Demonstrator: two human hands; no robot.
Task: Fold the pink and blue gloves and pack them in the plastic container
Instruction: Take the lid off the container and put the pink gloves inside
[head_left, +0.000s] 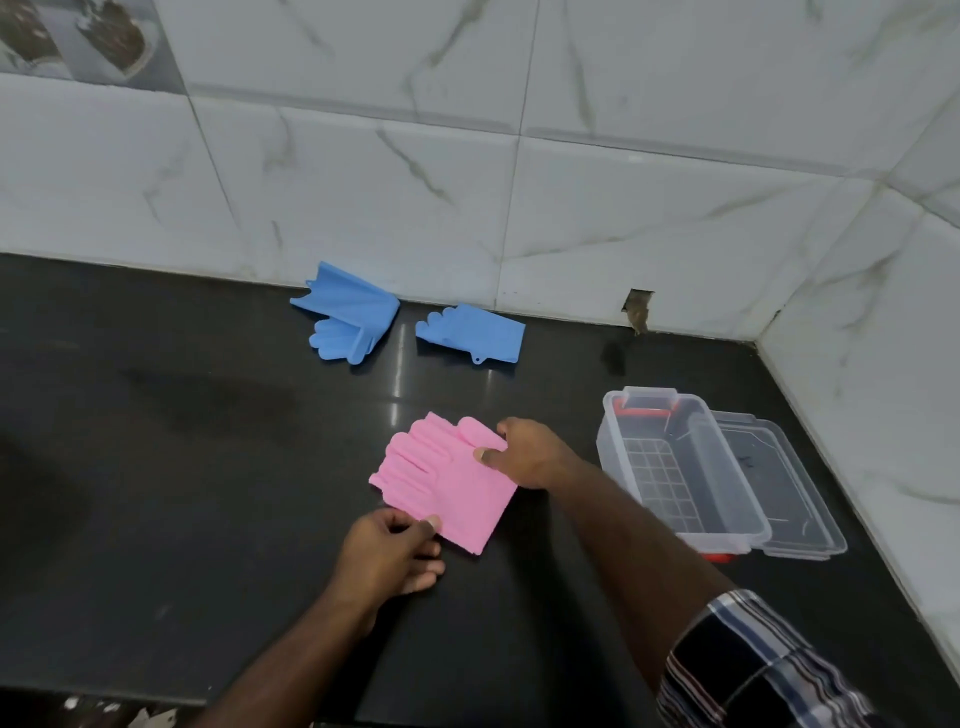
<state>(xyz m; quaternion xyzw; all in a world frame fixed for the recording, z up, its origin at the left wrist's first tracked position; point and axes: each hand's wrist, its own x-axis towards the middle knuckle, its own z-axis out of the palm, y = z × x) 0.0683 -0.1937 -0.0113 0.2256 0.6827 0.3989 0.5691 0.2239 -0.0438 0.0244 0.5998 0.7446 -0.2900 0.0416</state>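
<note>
Black counter (208, 467), two blue gloves (348, 317) (470, 332), pink gloves (447, 483) pinched by left grip (389, 551) and right grip (530, 452), one open container (680, 467)

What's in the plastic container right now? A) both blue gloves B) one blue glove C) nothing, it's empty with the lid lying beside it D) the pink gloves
C: the plastic container shows only its bare ribbed floor, the lid beside it; both hands hold the pink gloves on the counter.

My left hand (390, 552) covers the near corner of the pink gloves (445, 480); how many lie stacked, can't tell. Container (680, 470) hides part of its lid (789, 499). Sleeve (753, 670) cut off by frame edge.
</note>
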